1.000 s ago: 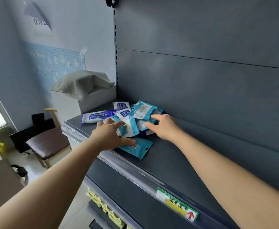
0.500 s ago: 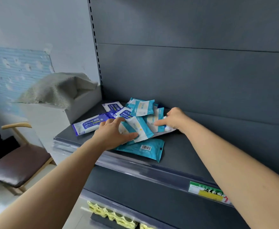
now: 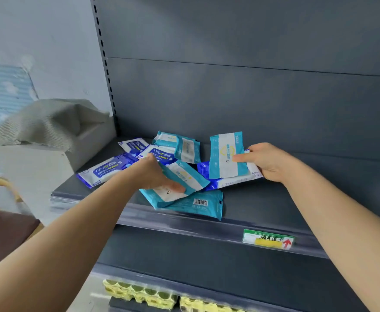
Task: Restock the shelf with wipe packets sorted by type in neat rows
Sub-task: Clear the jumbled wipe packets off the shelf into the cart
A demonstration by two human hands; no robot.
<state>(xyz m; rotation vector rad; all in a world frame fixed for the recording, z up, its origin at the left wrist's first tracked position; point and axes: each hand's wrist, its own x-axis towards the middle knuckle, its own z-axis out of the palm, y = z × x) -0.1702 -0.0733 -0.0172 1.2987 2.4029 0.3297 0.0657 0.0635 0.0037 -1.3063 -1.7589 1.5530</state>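
The wipe packets (image 3: 227, 155) were glossy plastic film; the shelf (image 3: 263, 199) was matt grey metal.

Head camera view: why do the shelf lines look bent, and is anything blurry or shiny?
Head view: the wide lens likely leans the slotted upright and slants the shelf edge; pale glare lies on that edge's left end; the price tag is smeared, yet the 75% packet reads sharply; daylight brightens the wall at left, while the back panel is dim.

I am counting four blue-and-white plastic wipe packets (image 3: 105, 171) and at least five teal-and-white plastic wipe packets (image 3: 227, 154); the overlapping is hiding any others.
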